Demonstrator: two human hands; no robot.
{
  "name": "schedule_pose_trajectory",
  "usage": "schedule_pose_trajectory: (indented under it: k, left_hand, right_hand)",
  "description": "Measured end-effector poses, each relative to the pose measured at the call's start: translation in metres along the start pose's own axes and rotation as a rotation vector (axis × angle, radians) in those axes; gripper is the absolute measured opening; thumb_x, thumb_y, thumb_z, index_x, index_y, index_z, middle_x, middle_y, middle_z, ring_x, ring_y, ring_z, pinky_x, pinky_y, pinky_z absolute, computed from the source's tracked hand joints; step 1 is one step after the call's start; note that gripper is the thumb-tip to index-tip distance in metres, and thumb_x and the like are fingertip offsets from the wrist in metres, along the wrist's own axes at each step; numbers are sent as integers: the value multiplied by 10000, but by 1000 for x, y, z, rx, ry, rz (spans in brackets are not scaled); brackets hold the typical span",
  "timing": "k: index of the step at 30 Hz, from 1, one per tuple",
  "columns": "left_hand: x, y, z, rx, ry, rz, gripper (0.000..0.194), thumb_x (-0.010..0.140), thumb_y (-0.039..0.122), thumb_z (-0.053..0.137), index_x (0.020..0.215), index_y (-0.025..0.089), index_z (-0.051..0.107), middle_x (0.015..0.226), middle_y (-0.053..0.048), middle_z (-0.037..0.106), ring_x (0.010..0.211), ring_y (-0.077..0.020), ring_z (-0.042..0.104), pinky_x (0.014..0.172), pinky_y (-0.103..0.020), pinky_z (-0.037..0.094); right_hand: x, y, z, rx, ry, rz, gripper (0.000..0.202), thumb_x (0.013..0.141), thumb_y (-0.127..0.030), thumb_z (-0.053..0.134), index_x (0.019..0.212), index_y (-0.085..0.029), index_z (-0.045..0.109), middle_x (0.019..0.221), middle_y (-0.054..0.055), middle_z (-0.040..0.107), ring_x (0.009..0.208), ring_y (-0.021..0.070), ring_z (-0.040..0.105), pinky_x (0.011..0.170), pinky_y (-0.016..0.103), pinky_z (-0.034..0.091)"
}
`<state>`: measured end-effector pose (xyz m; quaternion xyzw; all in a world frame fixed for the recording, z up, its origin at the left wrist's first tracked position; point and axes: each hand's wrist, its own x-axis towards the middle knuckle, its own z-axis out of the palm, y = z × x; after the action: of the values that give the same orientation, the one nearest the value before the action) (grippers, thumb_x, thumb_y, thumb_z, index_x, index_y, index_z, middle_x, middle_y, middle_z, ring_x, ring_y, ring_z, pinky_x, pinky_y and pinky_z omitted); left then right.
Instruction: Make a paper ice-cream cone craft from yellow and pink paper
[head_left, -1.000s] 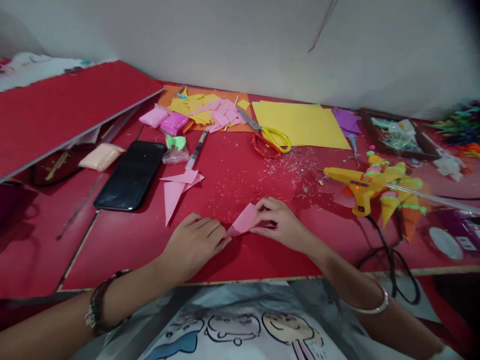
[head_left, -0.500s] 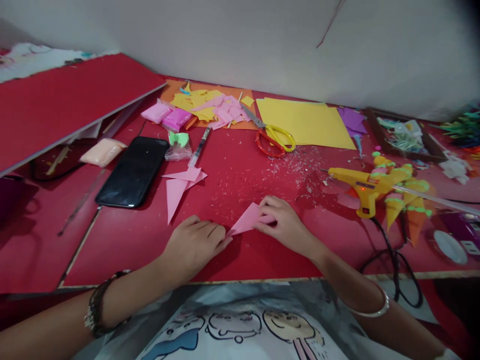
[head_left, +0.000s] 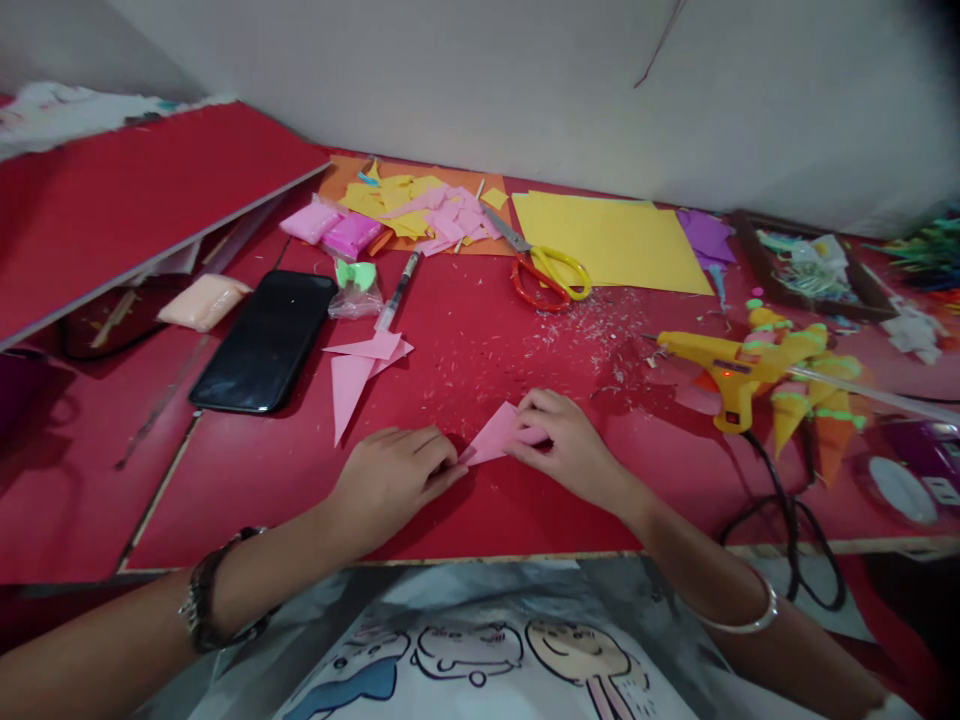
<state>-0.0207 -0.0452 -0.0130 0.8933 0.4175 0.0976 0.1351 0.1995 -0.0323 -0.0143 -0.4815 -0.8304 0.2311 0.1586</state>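
A folded pink paper piece [head_left: 492,437] lies near the front of the red table, between my hands. My left hand [head_left: 397,485] pinches its pointed left tip, fingers closed together. My right hand [head_left: 559,445] holds its right end between thumb and fingers; part of the paper is hidden behind them. Several pink paper pointed pieces [head_left: 351,385] lie overlapping to the left, beyond my left hand. A pen [head_left: 400,290] touches their top end.
Left of the pink pieces is a black phone [head_left: 264,342]. Scissors [head_left: 541,268] rest by yellow sheets [head_left: 615,240]. On the right are a yellow glue gun [head_left: 731,370], its dark cable [head_left: 791,520] and a tray [head_left: 817,270]. A red board [head_left: 150,200] stands raised at left.
My left hand has shifted slightly to the right along the table, its fingers nearer the paper's tip. My right hand keeps its hold, nearly unmoved.
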Motion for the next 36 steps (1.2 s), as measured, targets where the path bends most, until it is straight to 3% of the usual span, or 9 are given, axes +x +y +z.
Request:
schedule_pose_trajectory:
  k: [12, 17, 22, 25, 28, 31, 36]
  left_hand:
    - [2, -2, 0, -166, -18, -95, 185, 804, 312, 477, 706, 171, 546, 997, -36, 503, 855, -157, 519, 695, -290, 395]
    - [5, -3, -7, -276, -83, -99, 85, 806, 224, 463, 822, 212, 545, 1021, -12, 502, 954, -155, 489, 776, -307, 396]
    - [4, -5, -8, -216, -80, -46, 206, 807, 192, 435, 986, 233, 528, 1085, -25, 492, 996, -163, 467, 792, -300, 399]
    - [0, -2, -6, -47, -17, 125, 350, 825, 208, 409, 1170, 246, 449, 1167, -35, 479, 1025, -177, 443, 842, -309, 357]
    - [-3, 3, -4, 114, -65, 286, 447, 870, 338, 344, 1306, 257, 295, 1266, -18, 442, 1049, -184, 426, 884, -322, 296]
    - [-2, 5, -3, 177, -126, 282, 563, 857, 499, 265, 1347, 229, 205, 1338, -18, 373, 1097, -199, 393, 912, -336, 252]
    - [2, -1, -4, 179, -189, 291, 637, 831, 574, 206, 1359, 222, 154, 1376, -3, 319, 1144, -201, 355, 944, -338, 202]
  right_hand:
    - [-1, -1, 2, -94, 3, 17, 188, 790, -349, 516, 733, -170, 530, 811, 22, 522, 772, 146, 460, 708, 287, 350]
    - [-2, 0, 4, -59, 33, 9, 170, 795, -328, 512, 742, -167, 529, 805, 32, 520, 775, 154, 462, 721, 294, 366]
    - [-2, 1, 4, -43, 54, 11, 165, 789, -316, 522, 718, -167, 521, 796, 34, 514, 772, 156, 461, 722, 292, 377]
    - [-2, 0, 4, -36, 71, 14, 166, 792, -309, 519, 704, -169, 514, 781, 32, 516, 763, 154, 461, 715, 288, 378]
    - [-2, 0, 5, -22, 99, 25, 155, 804, -284, 504, 699, -170, 512, 767, 31, 523, 759, 152, 465, 715, 287, 378]
    - [-2, 0, 6, -9, 118, 29, 151, 808, -288, 498, 718, -169, 524, 772, 35, 533, 768, 155, 472, 729, 292, 379]
    - [-2, -1, 7, -24, 123, 55, 132, 794, -286, 513, 727, -173, 523, 783, 40, 537, 777, 162, 482, 729, 297, 384]
